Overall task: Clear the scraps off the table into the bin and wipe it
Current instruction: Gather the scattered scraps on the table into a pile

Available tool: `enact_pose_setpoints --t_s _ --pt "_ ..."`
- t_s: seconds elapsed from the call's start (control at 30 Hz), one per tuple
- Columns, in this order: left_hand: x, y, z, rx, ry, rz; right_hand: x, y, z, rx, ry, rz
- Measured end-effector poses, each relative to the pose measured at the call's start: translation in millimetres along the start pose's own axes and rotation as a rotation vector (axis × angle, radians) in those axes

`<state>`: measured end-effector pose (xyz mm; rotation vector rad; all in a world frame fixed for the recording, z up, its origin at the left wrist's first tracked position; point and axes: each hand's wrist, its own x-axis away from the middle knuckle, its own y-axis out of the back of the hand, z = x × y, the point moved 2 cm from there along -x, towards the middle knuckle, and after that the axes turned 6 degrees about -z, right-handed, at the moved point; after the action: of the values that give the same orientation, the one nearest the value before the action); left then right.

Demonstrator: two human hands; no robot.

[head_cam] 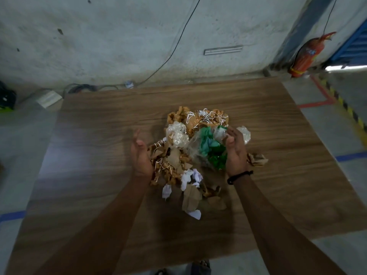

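A heap of scraps (184, 155) lies in the middle of the wooden table (99, 155): crumpled brown paper, white paper bits, white string, clear plastic and green plastic (210, 147). My left hand (140, 155) presses against the heap's left side, fingers apart, palm facing inward. On the right side, my right hand (235, 149) cups the clear and green plastic, a black band on its wrist. One brown paper wad (257, 159) lies just outside my right hand. No bin is in view.
A grey wall stands behind the table, with cables and a white box (49, 99) on the floor at its foot. A red fire extinguisher (308, 54) leans at the far right. Striped and red floor tape (327, 96) runs along the table's right side.
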<state>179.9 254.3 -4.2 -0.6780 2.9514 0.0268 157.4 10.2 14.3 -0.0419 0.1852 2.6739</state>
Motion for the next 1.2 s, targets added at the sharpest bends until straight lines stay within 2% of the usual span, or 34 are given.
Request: enact_pose_setpoints --t_s 0.2,0.27,0.33,0.5,0.8,1.0,1.2 --pt "2 -33 -14 -0.033 0.095 0.349 -2 -30 9 0.14 -0.016 0.134" --pt "7 -47 -14 -0.003 0.127 0.394 0 -46 11 0.158 0.006 0.188" --pt "12 -57 -16 0.003 0.144 0.374 1 -57 10 0.203 0.033 0.216" --pt "25 -70 -13 0.125 0.157 0.295 -1 -65 5 0.202 0.029 0.165" --pt "43 -87 -21 0.063 0.062 0.177 0 -72 12 0.011 0.034 0.038" --pt "50 -99 -47 0.037 -0.064 0.079 -1 -66 35 -0.135 0.051 -0.039" --pt "55 -104 -81 0.039 -0.068 0.034 2 -54 69 -0.224 0.053 -0.073"
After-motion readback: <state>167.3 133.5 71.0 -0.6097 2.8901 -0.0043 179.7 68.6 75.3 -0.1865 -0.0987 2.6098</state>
